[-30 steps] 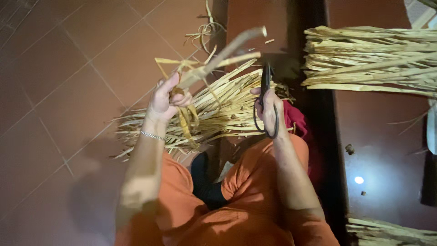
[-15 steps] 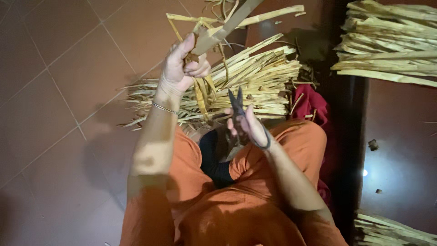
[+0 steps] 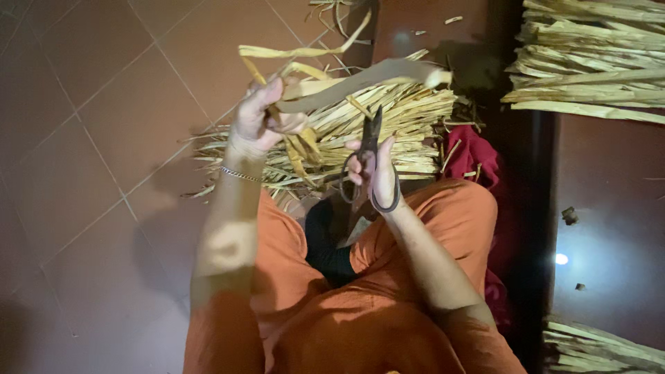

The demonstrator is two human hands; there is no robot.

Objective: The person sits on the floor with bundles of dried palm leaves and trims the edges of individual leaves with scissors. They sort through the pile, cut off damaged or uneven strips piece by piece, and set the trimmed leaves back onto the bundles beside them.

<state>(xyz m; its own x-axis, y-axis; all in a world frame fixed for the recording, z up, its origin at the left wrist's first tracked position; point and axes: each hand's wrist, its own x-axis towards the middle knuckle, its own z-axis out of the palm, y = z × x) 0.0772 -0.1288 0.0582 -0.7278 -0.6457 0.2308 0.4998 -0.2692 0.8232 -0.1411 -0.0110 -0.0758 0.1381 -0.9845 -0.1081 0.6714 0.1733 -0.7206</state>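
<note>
A: Packages or labels? None legible. Stacked bundle of pale dried strips (image 3: 589, 62) lies upper right; a second bundle (image 3: 603, 350) lower right, both on the dark floor edge.

B: Noted. Hands?

A: Left hand (image 3: 262, 121) clenched around several long dried leaf strips (image 3: 346, 79), raised above the pile of strips (image 3: 402, 131) on the tiled floor (image 3: 83, 138). Strips tan, flat, curling at the ends.

B: Right hand?

A: Right hand (image 3: 374, 173) grasps dark scissors (image 3: 368, 156), blades pointing up, just beside the held strips. Red cloth (image 3: 474, 156) lies right of the pile.
</note>
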